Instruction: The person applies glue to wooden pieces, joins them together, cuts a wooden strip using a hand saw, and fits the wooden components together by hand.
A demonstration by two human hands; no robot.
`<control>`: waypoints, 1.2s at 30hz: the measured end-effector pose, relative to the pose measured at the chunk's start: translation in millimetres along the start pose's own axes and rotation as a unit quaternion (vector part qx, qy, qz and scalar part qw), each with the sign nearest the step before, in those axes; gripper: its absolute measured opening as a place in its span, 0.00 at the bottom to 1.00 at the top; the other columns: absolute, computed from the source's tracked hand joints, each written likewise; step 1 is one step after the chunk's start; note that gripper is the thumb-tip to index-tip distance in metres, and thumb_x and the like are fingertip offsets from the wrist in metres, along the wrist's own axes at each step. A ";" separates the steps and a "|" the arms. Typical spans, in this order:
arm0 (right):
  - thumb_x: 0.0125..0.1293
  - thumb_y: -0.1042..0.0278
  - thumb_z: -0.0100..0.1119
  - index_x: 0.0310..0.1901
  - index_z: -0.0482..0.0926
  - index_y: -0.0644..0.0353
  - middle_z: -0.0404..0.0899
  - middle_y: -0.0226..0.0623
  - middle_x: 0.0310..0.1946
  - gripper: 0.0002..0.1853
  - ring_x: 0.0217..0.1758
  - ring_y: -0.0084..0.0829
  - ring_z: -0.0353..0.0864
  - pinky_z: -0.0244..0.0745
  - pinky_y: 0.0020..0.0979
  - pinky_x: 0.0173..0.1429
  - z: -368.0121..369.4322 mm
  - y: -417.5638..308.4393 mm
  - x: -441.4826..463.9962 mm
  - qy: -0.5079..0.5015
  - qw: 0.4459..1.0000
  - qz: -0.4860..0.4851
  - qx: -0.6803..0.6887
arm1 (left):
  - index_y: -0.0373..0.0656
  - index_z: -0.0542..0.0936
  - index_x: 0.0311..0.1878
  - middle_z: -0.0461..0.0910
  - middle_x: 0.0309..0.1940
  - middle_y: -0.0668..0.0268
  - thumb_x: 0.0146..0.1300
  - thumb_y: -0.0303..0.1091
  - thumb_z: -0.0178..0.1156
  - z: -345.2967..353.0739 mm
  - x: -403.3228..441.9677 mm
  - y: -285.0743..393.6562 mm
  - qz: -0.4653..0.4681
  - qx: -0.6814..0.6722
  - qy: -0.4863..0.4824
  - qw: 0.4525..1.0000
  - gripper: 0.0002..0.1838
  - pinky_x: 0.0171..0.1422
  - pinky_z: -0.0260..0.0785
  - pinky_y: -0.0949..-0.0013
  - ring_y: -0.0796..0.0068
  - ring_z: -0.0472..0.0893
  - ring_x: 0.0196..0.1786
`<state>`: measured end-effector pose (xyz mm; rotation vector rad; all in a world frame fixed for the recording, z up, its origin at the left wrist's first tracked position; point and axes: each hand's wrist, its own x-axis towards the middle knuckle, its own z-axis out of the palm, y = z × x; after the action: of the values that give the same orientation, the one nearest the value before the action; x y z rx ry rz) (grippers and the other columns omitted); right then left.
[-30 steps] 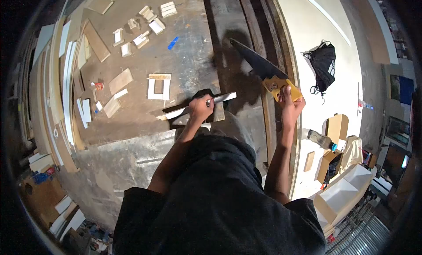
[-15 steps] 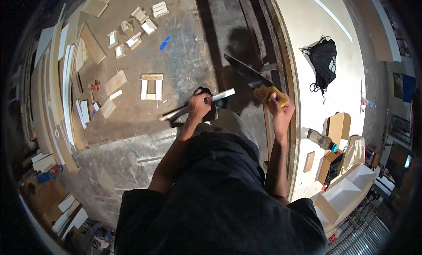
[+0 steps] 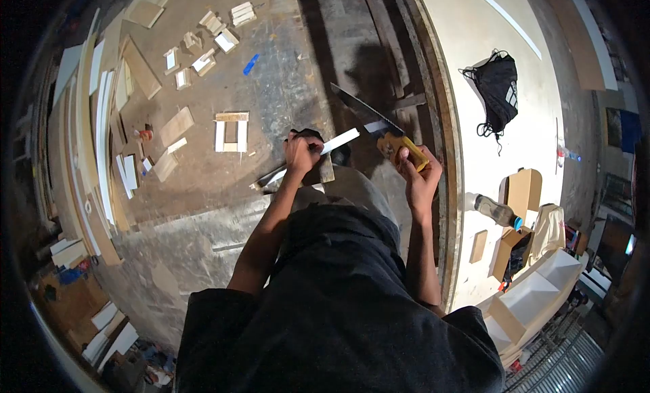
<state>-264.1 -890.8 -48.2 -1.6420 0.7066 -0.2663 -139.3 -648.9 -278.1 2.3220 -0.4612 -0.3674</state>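
My right hand (image 3: 420,182) is closed round the yellow handle of a handsaw (image 3: 367,113), whose dark blade points up and to the left, apart from the wood. My left hand (image 3: 302,153) is closed on a narrow white wooden strip (image 3: 341,141) that slants up to the right. The strip's end sticks out beyond my fingers towards the saw. Under the left hand are a dark object and a small wood block (image 3: 327,171), partly hidden by the hand and strip.
Left of my hands lie a small rectangular wooden frame (image 3: 219,137), several small wood assemblies (image 3: 226,40) and a blue item (image 3: 250,64). Long boards (image 3: 103,142) line the far left. On the white panel at right are a black drawstring bag (image 3: 495,92), a bottle (image 3: 495,209) and cardboard (image 3: 523,192).
The saw and my right hand have moved left, and the blade has turned slightly. My left hand has shifted a little left, and the white strip slants more steeply.
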 end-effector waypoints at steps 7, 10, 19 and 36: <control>0.73 0.58 0.70 0.37 0.82 0.62 0.72 0.18 0.26 0.15 0.29 0.11 0.65 0.57 0.20 0.32 7.0 2.7 -18.7 0.025 0.999 -0.020 0.022 | 0.62 0.90 0.30 0.88 0.33 0.74 0.48 0.32 0.71 -20.6 0.5 23.9 0.028 0.073 -0.010 0.997 0.08 0.57 0.65 0.48 0.62 0.81 0.46; 0.73 0.59 0.70 0.37 0.81 0.62 0.72 0.18 0.26 0.14 0.30 0.11 0.66 0.58 0.19 0.33 10.9 3.1 -22.6 0.025 0.998 -0.021 0.050 | 0.59 0.90 0.31 0.88 0.33 0.71 0.49 0.32 0.71 -14.8 3.1 17.5 0.046 0.059 -0.008 0.997 0.07 0.58 0.65 0.47 0.60 0.82 0.45; 0.57 0.63 0.67 0.40 0.81 0.66 0.80 0.38 0.32 0.15 0.30 0.36 0.79 0.70 0.32 0.38 31.8 14.4 -53.9 0.027 0.951 -0.288 -0.109 | 0.39 0.85 0.35 0.84 0.27 0.67 0.69 0.46 0.71 -116.8 -72.4 186.5 -0.199 -0.598 -0.125 0.767 0.18 0.35 0.73 0.74 0.80 0.84 0.33; 0.61 0.50 0.64 0.51 0.76 0.64 0.74 0.51 0.50 0.26 0.56 0.48 0.74 0.67 0.45 0.56 33.1 11.9 -60.0 0.030 0.864 -0.371 -0.339 | 0.31 0.85 0.47 0.85 0.33 0.72 0.70 0.36 0.70 -113.7 -92.0 237.3 -0.093 -0.511 -0.137 0.844 0.14 0.38 0.70 0.79 0.89 0.77 0.37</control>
<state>-296.6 -829.6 -53.5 -2.5640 0.1599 -0.6762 -229.6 -699.6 -19.4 1.2598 -0.0986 -0.8139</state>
